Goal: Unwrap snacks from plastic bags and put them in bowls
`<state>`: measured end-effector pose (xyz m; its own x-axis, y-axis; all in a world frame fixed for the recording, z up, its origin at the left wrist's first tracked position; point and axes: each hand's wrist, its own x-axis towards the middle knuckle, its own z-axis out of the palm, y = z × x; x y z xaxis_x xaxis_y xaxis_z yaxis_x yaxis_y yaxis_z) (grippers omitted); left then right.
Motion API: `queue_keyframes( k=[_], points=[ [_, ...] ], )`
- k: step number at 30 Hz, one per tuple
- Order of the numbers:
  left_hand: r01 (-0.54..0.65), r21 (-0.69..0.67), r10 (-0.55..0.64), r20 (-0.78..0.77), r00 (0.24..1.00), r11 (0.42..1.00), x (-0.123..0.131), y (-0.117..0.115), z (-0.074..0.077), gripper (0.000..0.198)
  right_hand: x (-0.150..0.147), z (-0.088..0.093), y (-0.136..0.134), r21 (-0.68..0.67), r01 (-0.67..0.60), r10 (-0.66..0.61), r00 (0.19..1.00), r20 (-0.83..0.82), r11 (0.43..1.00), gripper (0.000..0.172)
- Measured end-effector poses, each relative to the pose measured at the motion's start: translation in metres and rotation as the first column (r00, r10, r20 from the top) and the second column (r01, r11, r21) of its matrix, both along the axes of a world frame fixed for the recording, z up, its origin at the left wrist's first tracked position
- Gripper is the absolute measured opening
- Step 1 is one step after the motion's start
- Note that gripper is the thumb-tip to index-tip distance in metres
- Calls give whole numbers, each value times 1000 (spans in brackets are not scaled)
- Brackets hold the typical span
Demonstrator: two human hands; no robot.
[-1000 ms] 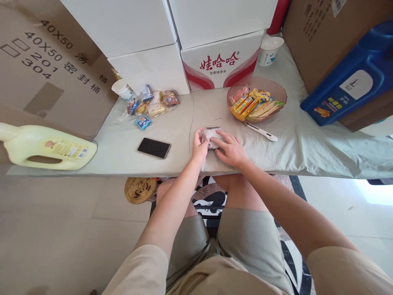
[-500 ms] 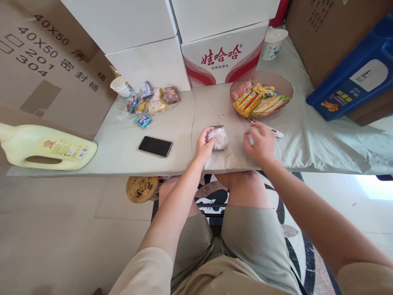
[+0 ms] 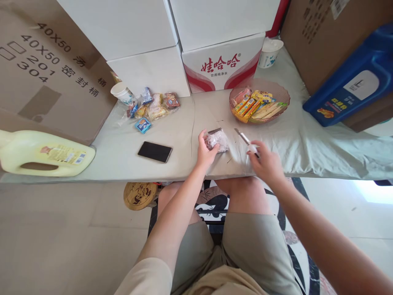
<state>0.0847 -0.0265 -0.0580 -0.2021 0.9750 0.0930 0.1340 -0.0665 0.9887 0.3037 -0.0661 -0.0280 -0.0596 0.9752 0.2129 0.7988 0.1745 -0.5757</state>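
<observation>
My left hand is closed round a small dark block wrapped in clear bubble wrap, tilted on the cloth-covered table. My thumb lies along its near side and my fingers go round its left edge. To the right, my right hand grips a white utility knife. Its grey blade points up and left, apart from the wrapped block. Something pale and translucent shows by the right fingertips; I cannot make out what it is.
A black phone lies left of my hands. Wrapped snacks and a paper cup are behind it. A pink glass bowl of snacks stands beyond the knife. White boxes, a yellow jug and a blue jug surround the table.
My right hand has picked up the utility knife from the table below the bowl and turned its blade to the left. The wrapped block has been tilted slightly in my left hand.
</observation>
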Motion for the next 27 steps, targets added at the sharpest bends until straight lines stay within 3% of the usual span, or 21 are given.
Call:
queue_keyframes(
  k=[3, 7, 11, 15, 19, 23, 27],
  points=[
    [28, -14, -28, 4, 1000, 1000, -1, 0, 2, 68, -34, 6, -4, 53, -93, 95, 995, -42, 994, 48],
    [17, -26, -19, -95, 995, 1000, -1, 0, 0, 62, -52, 6, -5, -22, -133, 135, 986, 100, 991, 52],
    [-31, -17, 28, -179, 983, 999, 0, 0, -4, 57, -28, -1, -24, -62, -153, 162, 971, 175, 986, 51],
    [-36, -4, 35, -204, 978, 999, 1, -3, -2, 56, 13, -4, -42, -64, -176, 181, 979, 92, 982, 46],
    [-71, 55, 84, -274, 958, 996, 3, -6, 2, 43, 35, -2, -34, 22, -29, 28, 996, 81, 999, 48],
    [-188, 98, 209, -323, 923, 977, 5, -7, 6, 28, 28, -5, -15, 171, 60, -84, 987, 134, 983, 52],
    [-230, -35, 221, -162, 962, 973, 1, -7, 15, 37, -1, -8, -11, 190, -115, 112, 993, 27, 975, 51]
  ],
)
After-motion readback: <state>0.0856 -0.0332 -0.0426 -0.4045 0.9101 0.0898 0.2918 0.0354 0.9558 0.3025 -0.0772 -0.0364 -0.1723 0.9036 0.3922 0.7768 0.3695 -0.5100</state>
